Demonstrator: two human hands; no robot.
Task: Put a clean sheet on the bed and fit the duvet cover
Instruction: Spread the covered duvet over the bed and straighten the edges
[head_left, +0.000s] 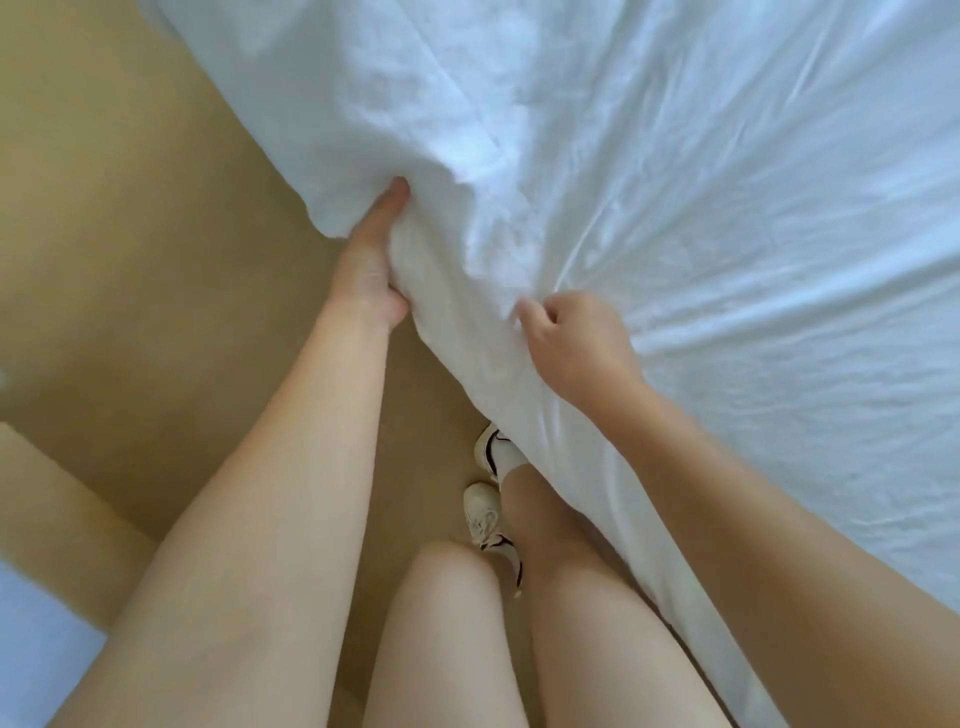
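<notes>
A white sheet covers the bed across the upper right of the head view, creased with folds that run toward the bed's near edge. At that edge my left hand grips a bunched fold of the sheet, thumb on top and fingers tucked beneath the cloth. My right hand lies on the sheet a little further right, fingers curled and pinching the fabric at the fingertips. The sheet hangs down over the side of the bed between my hands and past my right leg.
A tan floor fills the left side. My legs and white shoes stand close against the bed's side. A pale block with a light blue patch sits at the lower left.
</notes>
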